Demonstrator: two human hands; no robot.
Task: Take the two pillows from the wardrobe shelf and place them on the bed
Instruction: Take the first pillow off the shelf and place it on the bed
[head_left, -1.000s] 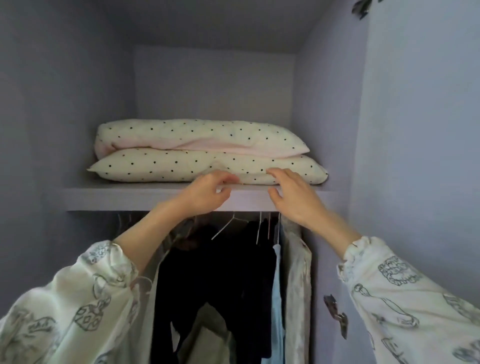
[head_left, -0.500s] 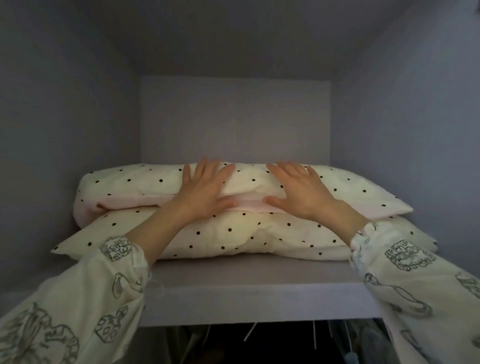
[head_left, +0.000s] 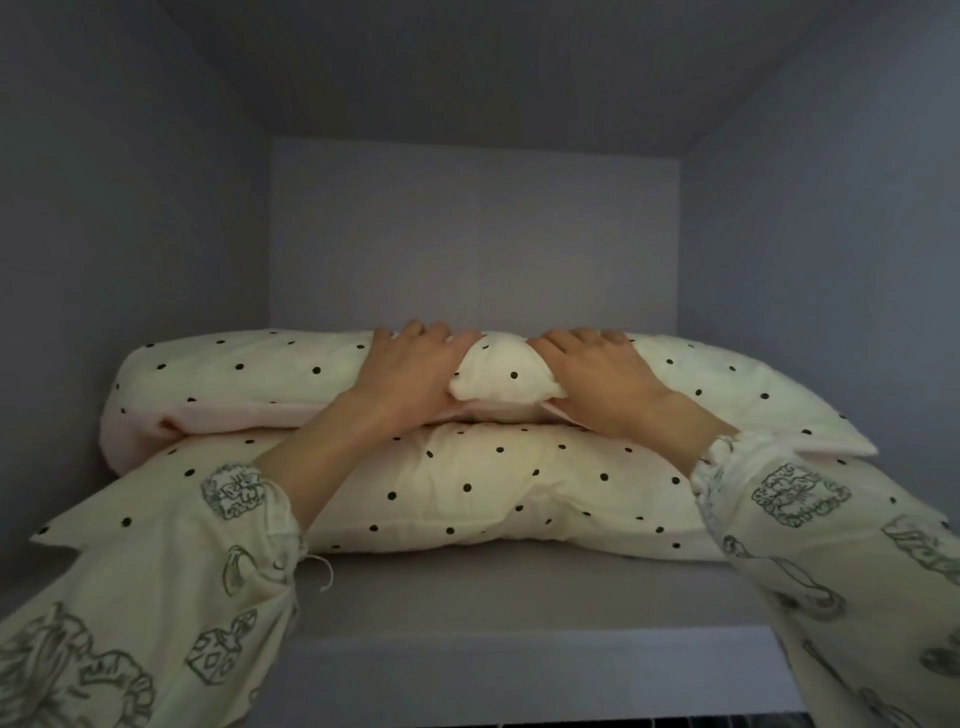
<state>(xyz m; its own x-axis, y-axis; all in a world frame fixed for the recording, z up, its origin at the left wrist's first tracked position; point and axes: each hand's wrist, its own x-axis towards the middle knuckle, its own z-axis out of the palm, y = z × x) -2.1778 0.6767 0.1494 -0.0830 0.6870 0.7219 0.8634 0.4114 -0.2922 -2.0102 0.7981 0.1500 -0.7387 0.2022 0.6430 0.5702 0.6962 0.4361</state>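
The left hand (head_left: 410, 374) and the right hand (head_left: 597, 382) both lie on the top pillow (head_left: 249, 376), near its middle, close to each other. The fingers of each hand curl over the far edge of this pillow, and the thumbs are at its near edge, so the hands grip it and the filling bulges up as a round lump between them. Each hand holds the same pillow; no hand is free.

The top pillow lies flat on the bottom pillow (head_left: 467, 488), touching it along the whole length. Its left end hangs a little over the lower one at the back, and its right corner points toward the right wall (head_left: 831, 260). The bottom pillow sits more forward, and its left corner reaches out toward the left wall (head_left: 130, 234).

Both pillows rest on the shelf (head_left: 519, 603). In front of them a bare strip of shelf runs to the front edge. Above the pillows there is much open room up to the ceiling of the compartment. At the sides the room is narrow: the pillow ends come near to both walls. Behind them stands the back wall (head_left: 467, 234).

Count: two pillows, both cream with black dots; two hands; two sleeves (head_left: 156, 597) with a printed pattern; one shelf.
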